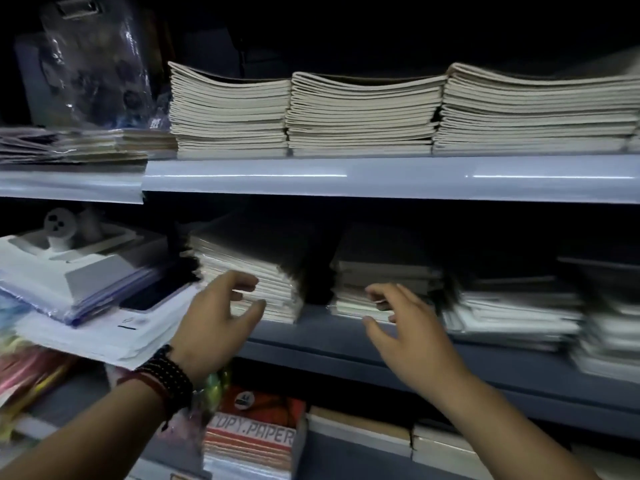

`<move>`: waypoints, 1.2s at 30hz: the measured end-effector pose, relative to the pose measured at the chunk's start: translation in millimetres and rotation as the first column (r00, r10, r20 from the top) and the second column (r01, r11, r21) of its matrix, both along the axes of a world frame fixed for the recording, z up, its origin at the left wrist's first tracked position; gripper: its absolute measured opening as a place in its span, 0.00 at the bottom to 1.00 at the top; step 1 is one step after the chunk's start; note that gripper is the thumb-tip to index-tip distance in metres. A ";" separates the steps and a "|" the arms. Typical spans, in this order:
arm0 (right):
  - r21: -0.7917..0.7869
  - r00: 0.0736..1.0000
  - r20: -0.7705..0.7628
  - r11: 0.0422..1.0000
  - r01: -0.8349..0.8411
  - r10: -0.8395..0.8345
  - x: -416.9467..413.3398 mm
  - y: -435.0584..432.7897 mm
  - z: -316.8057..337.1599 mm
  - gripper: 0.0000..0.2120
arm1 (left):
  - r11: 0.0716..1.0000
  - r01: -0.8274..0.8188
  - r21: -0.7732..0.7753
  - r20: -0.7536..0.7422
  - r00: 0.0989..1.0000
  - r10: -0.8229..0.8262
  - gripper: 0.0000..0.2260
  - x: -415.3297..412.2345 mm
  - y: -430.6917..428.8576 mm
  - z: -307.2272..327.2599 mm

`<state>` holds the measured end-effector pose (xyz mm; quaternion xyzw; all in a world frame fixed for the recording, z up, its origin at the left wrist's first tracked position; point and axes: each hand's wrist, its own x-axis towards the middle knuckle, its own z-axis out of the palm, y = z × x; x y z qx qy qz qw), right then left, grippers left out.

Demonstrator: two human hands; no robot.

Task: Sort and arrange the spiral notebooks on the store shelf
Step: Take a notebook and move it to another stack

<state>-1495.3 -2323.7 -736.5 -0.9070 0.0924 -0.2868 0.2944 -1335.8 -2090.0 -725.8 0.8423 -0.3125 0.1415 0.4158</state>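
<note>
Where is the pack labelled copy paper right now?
The copy paper pack lies at the bottom of the head view, left of centre, on the lowest shelf, just below the wrist of the left hand.

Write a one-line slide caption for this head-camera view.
Both open, left hand and right hand reach toward notebook stacks on the middle shelf.

The notebook stacks (367,116) on the upper shelf (381,178) showed cream page edges. The shelf was pale blue-grey. The copy paper pack (252,431) was red with white letters. The bracelet (166,375) was black with small pale dots.
</note>
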 end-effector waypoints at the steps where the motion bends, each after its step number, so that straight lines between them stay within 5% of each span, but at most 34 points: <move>1: -0.009 1.000 -0.001 1.000 0.022 -0.022 -11.8 -7.4 -1.6 0.18 | 0.999 0.030 0.035 0.037 0.999 -0.031 0.12 -10.5 -11.5 -2.0; 14: -0.078 0.907 0.120 0.907 0.413 -0.403 -147.9 -117.3 -8.4 0.17 | 0.896 0.442 0.033 0.201 0.876 -0.439 0.11 -135.6 -224.7 -21.8; 27: -0.066 0.744 0.296 0.764 0.642 -0.599 -198.3 -193.8 -14.2 0.14 | 0.851 0.517 0.091 0.313 0.797 -0.517 0.15 -202.5 -356.0 -12.2; 36: -0.234 0.652 0.332 0.610 0.757 -0.681 -183.2 -216.2 -13.6 0.08 | 0.776 0.610 0.157 0.157 0.761 -0.630 0.16 -207.7 -389.3 -8.1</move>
